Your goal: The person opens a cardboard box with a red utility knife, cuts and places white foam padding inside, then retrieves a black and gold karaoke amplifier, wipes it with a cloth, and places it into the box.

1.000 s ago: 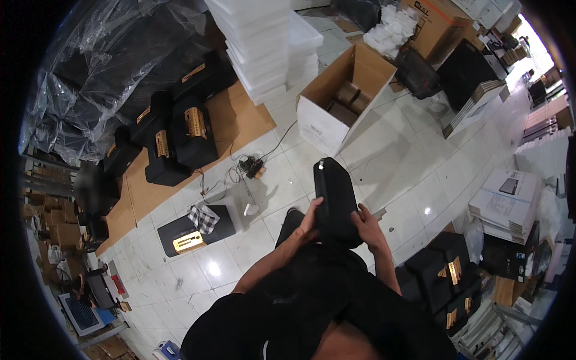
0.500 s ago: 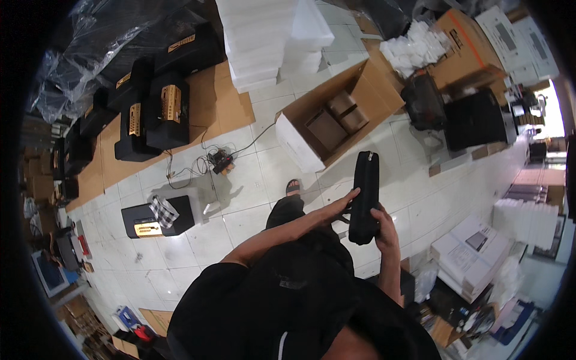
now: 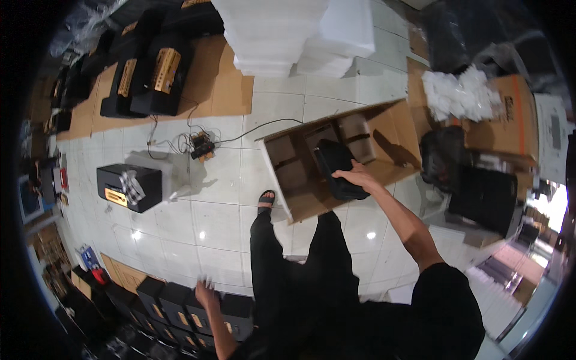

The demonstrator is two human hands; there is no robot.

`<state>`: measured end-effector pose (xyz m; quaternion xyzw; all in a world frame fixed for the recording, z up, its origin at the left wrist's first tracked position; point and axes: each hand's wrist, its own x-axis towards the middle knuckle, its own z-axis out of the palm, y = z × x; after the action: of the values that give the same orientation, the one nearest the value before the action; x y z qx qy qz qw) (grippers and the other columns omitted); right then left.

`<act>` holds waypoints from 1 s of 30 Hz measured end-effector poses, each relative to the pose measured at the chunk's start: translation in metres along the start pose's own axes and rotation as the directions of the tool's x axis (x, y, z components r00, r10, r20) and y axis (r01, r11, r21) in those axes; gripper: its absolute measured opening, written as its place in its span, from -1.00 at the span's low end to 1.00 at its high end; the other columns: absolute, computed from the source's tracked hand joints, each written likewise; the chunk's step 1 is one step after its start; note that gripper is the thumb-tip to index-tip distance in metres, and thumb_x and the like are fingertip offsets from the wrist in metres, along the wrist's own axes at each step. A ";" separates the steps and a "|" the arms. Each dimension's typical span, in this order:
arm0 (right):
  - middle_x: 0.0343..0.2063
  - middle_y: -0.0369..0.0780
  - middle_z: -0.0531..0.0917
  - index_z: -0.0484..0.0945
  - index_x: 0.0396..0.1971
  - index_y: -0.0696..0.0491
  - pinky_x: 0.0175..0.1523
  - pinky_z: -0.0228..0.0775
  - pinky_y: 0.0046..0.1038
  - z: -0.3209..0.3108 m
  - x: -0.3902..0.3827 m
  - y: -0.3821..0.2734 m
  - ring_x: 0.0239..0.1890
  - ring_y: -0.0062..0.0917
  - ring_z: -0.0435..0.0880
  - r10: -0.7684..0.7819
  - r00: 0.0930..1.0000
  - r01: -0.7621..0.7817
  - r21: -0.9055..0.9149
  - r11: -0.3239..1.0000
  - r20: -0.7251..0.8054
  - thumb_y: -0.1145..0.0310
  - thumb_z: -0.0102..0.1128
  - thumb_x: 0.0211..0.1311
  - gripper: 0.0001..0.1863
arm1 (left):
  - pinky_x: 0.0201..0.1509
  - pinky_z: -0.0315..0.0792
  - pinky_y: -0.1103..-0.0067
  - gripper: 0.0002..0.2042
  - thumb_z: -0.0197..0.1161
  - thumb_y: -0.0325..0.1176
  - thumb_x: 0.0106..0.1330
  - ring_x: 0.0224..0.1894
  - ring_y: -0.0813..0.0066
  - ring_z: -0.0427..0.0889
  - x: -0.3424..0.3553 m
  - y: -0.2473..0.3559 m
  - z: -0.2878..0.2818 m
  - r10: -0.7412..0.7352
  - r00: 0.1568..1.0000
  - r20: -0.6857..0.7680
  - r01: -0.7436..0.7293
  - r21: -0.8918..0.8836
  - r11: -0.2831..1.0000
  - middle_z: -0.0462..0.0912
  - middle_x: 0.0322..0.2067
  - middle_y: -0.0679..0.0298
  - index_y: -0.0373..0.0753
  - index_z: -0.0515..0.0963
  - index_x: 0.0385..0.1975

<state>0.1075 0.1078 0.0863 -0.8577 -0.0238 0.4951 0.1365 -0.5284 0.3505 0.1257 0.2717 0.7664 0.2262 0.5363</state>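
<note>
My right hand point(image 3: 358, 174) is closed on the near edge of a soft black zip case point(image 3: 336, 165). The case is tilted within the mouth of a large open cardboard box point(image 3: 390, 171); whether it touches the bottom is hidden. Inside the box are brown cardboard pieces point(image 3: 355, 129) with dark gaps between them. My left hand point(image 3: 207, 294) hangs at the lower left, away from the case, above a row of black speaker-like boxes point(image 3: 177, 303). Its fingers are blurred but look stretched out, with nothing in them.
White foam stacks point(image 3: 264, 36) stand beyond the box. Cables with a power strip point(image 3: 202, 146) lie on the tiled floor. A black amplifier-like box point(image 3: 144, 186) with a checked cloth point(image 3: 131, 185) sits at left; others point(image 3: 162, 72) stand on cardboard. A black bag point(image 3: 443, 153) is right of the box.
The case has gone from upright between both hands into the box's mouth, held by my right hand alone. My left hand has let go and swung down left. The view has shifted.
</note>
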 end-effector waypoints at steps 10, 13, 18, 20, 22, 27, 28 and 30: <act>0.38 0.18 -0.05 -0.10 0.44 -0.01 0.33 -0.11 0.28 0.122 0.375 0.103 0.37 0.24 -0.03 -0.245 0.956 0.151 -0.446 0.882 -0.161 -0.46 0.19 -0.14 0.25 | -0.17 0.47 0.22 -0.68 0.15 -0.16 0.27 -0.33 -0.05 0.61 -0.223 -0.201 0.072 -0.287 0.934 -0.214 0.304 0.898 0.319 0.64 -0.36 -0.04 -0.29 0.57 -0.18; 0.37 0.17 -0.04 -0.07 0.43 0.03 0.30 -0.10 0.31 0.147 0.414 0.143 0.36 0.24 -0.01 -0.496 0.812 0.296 -0.514 0.805 -0.309 -0.40 0.18 -0.06 0.19 | -0.17 0.47 0.22 -0.69 0.15 -0.16 0.26 -0.33 -0.05 0.61 -0.226 -0.208 0.112 -0.315 0.926 -0.207 0.310 0.894 0.323 0.64 -0.37 -0.04 -0.29 0.57 -0.20; 0.34 0.03 0.15 0.17 0.34 0.05 0.28 -0.04 0.31 0.181 0.384 0.163 0.37 0.03 0.10 -0.182 0.976 0.211 -0.745 0.633 0.122 -0.23 0.06 0.20 -0.15 | -0.18 0.48 0.23 -0.69 0.14 -0.15 0.25 -0.33 -0.05 0.62 -0.238 -0.208 0.132 -0.345 0.924 -0.163 0.284 0.898 0.336 0.64 -0.39 -0.05 -0.30 0.58 -0.23; 0.24 -0.06 0.36 0.34 0.23 0.05 0.28 0.06 0.23 0.164 0.359 0.156 0.31 -0.14 0.28 0.036 0.865 0.349 -0.651 0.674 0.501 -0.13 0.02 0.29 -0.33 | -0.18 0.48 0.23 -0.69 0.14 -0.15 0.25 -0.33 -0.05 0.62 -0.242 -0.209 0.129 -0.342 0.929 -0.139 0.268 0.890 0.368 0.64 -0.39 -0.05 -0.30 0.58 -0.24; 0.20 -0.09 0.45 0.44 0.16 0.05 0.28 0.18 0.10 0.147 0.325 0.152 0.25 -0.20 0.40 0.040 0.829 0.356 -0.581 0.732 0.558 -0.05 0.03 0.32 -0.43 | -0.19 0.48 0.23 -0.69 0.14 -0.15 0.25 -0.33 -0.05 0.62 -0.243 -0.212 0.122 -0.335 0.937 -0.100 0.241 0.879 0.411 0.64 -0.40 -0.05 -0.30 0.59 -0.25; -0.02 0.00 0.60 0.57 -0.04 0.12 0.20 0.38 -0.28 0.090 0.253 0.126 0.09 -0.14 0.53 -0.231 0.931 0.351 -0.511 0.785 0.284 0.04 0.18 0.25 -0.53 | -0.20 0.48 0.24 -0.68 0.14 -0.15 0.24 -0.33 -0.04 0.63 -0.260 -0.238 0.106 -0.313 0.949 -0.035 0.212 0.806 0.552 0.64 -0.41 -0.06 -0.31 0.59 -0.28; 0.04 0.01 0.56 0.53 0.04 0.11 0.21 0.38 -0.27 0.065 0.233 0.110 0.12 -0.15 0.51 -0.250 0.936 0.339 -0.439 0.832 0.249 0.04 0.17 0.25 -0.49 | -0.20 0.48 0.24 -0.68 0.13 -0.15 0.24 -0.33 -0.04 0.63 -0.264 -0.243 0.102 -0.304 0.952 -0.022 0.204 0.787 0.583 0.64 -0.41 -0.06 -0.31 0.60 -0.29; 0.04 0.04 0.56 0.53 0.07 0.13 0.19 0.39 -0.25 0.022 0.194 0.091 0.11 -0.16 0.53 -0.309 0.943 0.334 -0.362 0.871 0.126 0.04 0.15 0.27 -0.47 | -0.20 0.48 0.24 -0.68 0.13 -0.14 0.24 -0.33 -0.04 0.63 -0.268 -0.251 0.090 -0.288 0.958 0.003 0.189 0.749 0.635 0.64 -0.42 -0.06 -0.31 0.60 -0.30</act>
<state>0.1792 0.0595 -0.1111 -0.8355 -0.2653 0.4788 0.0484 -0.4130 -0.0092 0.1237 0.3754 0.7864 -0.1945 0.4502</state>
